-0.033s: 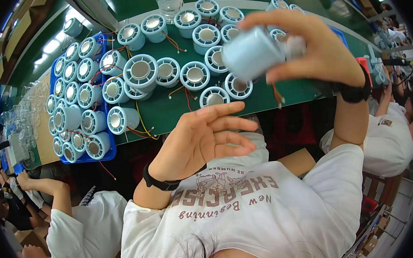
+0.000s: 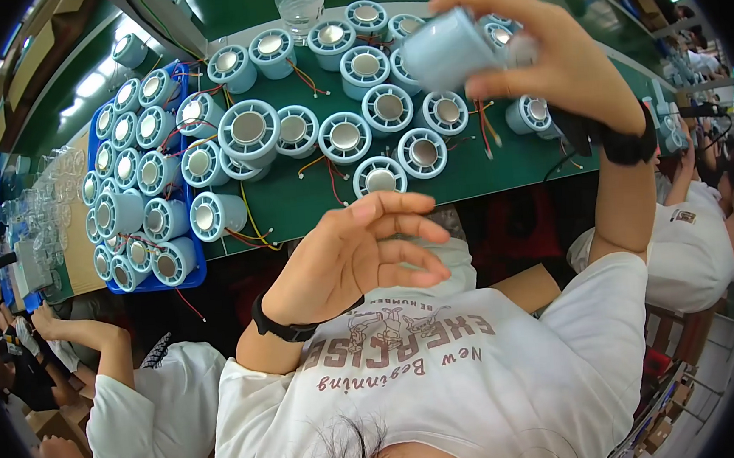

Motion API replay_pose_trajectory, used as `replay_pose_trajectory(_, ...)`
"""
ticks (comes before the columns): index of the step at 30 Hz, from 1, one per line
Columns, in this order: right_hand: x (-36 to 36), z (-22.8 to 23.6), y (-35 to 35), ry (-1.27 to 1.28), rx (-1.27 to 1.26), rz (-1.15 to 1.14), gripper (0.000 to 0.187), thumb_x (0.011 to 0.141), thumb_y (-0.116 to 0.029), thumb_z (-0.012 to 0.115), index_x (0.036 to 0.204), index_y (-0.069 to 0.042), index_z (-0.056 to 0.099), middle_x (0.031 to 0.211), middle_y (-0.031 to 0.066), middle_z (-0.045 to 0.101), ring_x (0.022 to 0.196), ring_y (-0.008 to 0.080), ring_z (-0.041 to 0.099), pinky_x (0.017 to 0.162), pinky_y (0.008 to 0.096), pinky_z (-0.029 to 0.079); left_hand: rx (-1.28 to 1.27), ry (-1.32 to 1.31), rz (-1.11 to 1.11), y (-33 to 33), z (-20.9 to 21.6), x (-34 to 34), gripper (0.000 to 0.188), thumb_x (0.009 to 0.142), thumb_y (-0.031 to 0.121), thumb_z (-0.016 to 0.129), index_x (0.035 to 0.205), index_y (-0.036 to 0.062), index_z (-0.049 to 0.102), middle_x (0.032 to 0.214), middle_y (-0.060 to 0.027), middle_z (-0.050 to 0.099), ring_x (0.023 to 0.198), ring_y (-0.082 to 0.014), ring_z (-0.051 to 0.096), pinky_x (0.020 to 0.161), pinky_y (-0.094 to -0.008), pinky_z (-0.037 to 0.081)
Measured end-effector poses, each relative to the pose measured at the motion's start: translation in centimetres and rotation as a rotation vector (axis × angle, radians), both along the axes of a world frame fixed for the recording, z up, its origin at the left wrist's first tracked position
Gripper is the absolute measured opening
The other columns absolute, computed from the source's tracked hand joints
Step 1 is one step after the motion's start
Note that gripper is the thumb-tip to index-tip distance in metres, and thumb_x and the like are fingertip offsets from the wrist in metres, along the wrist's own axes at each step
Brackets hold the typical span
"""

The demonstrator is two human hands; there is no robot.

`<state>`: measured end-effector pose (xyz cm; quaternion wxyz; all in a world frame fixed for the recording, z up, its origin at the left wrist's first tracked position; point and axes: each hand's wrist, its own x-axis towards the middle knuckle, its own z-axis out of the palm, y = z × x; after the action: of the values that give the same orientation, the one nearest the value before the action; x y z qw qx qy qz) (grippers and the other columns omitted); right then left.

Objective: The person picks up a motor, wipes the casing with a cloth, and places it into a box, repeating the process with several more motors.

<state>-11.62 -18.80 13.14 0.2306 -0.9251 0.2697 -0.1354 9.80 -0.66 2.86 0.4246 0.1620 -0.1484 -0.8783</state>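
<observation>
My right hand (image 2: 546,55) is raised over the far part of the green table, its fingers and thumb closed around a light-blue plastic cylinder (image 2: 448,50). That cylinder lies sideways in the air, slightly blurred, and thin coloured wires hang below my hand. My left hand (image 2: 351,251) hovers palm up by the table's near edge, fingers apart and nothing in them. Just beyond it stands a similar cylinder (image 2: 380,178) with a silver disc in its spoked end. Several more surround it, among them a larger-looking cylinder (image 2: 249,127) resting higher than its neighbours.
At the left, a blue tray (image 2: 200,270) is packed with several such cylinders. Red and yellow wires (image 2: 252,235) trail over the green table (image 2: 297,208). A clear bottle (image 2: 300,4) stands at the back. Co-workers in white shirts (image 2: 154,410) sit on both sides.
My right hand has carried the held cylinder farther away over the table, uncovering cylinders beneath it. My left hand has barely shifted.
</observation>
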Motion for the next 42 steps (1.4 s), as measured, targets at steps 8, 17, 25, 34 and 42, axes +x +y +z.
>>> replay_pose_trajectory(8,-3.5,-8.2,-15.1,0.391,-0.219,-0.283,0.062,0.071,-0.025,0.078,0.126,-0.010,0.055,0.101,0.0145,0.064,0.095,0.0299,0.061,0.084,0.0356,0.048,-0.270,-0.264,-0.369,2.0,0.0,1.8,0.041,0.100,0.021,0.047,0.128,-0.0084,0.043,0.116,-0.0193,0.056,0.107,-0.0286,0.062,0.088,-0.0406,0.053)
replay_pose_trajectory(17,-4.6,-8.0,-16.1,0.294,-0.521,-0.079,0.069,0.074,-0.022,0.076,0.137,-0.014,0.047,0.102,0.0164,0.064,0.089,0.0296,0.062,0.078,0.0381,0.051,-0.297,-0.442,-0.222,2.0,-3.1,3.2,0.034,0.101,0.016,0.045,0.128,-0.0043,0.047,0.117,-0.0149,0.056,0.107,-0.0225,0.059,0.089,-0.0370,0.051)
replay_pose_trajectory(25,6.4,5.5,-17.0,-0.243,0.085,0.707,0.031,0.090,-0.013,0.056,0.117,0.000,0.063,0.097,0.0178,0.068,0.077,0.0260,0.064,0.071,0.0326,0.052,-0.428,-0.807,-0.044,1.3,-5.5,2.4,0.038,0.098,0.026,0.054,0.123,-0.0014,0.052,0.107,-0.0134,0.062,0.095,-0.0192,0.062,0.081,-0.0318,0.050)
replay_pose_trajectory(34,25.2,-2.6,-26.1,0.600,-0.241,0.213,0.076,0.077,-0.015,0.074,0.144,-0.021,0.038,0.112,0.0192,0.063,0.077,0.0278,0.064,0.067,0.0356,0.054,-0.609,-1.542,0.185,1.7,-6.4,1.7,0.021,0.090,0.021,0.061,0.102,0.0043,0.061,0.079,-0.0128,0.067,0.067,-0.0299,0.066,0.059,-0.0378,0.052)
replay_pose_trajectory(42,32.3,-11.2,-27.9,0.516,-0.321,0.533,0.080,0.066,-0.007,0.077,0.138,-0.023,0.046,0.103,0.0174,0.065,0.090,0.0297,0.064,0.077,0.0407,0.054,-0.346,-1.495,0.163,0.0,-6.4,2.6,0.013,0.092,0.019,0.059,0.096,0.0093,0.066,0.068,-0.0072,0.068,0.059,-0.0189,0.069,0.054,-0.0308,0.053)
